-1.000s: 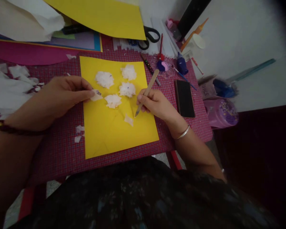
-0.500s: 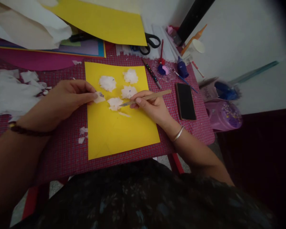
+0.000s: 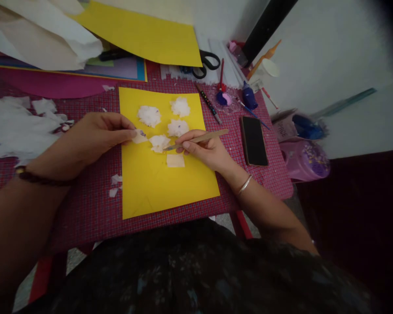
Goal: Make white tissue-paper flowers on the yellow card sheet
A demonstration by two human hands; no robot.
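On the yellow sheet [image 3: 163, 187] sit several ruffled white paper clusters, among them an upper-left cluster [image 3: 149, 116] and a lower one [image 3: 159, 143]. My left hand [image 3: 101, 131], at the sheet's left edge, pinches a small white paper piece [image 3: 139, 136] with a bluish mark. In my right hand [image 3: 203, 148] is a slim light-brown stick [image 3: 211, 135] with a grey pointed tip, its kind unclear. That tip is at the lower cluster's right edge. Just below it, a small pale paper square [image 3: 176, 161] lies flat on the sheet.
A heap of white paper pieces [image 3: 16, 126] covers the table's left side. To the right lie a phone [image 3: 254, 140], a dotted pen [image 3: 208, 103], a purple bottle [image 3: 249, 95] and a paint dish [image 3: 227, 104]. Black-handled scissors [image 3: 209, 61] stick out from under another yellow sheet [image 3: 144, 39].
The small paper square, earlier seen as a thin sliver below the lower cluster, now lies flat. My right hand and the stick have shifted slightly down and left. My left hand keeps its pinch.
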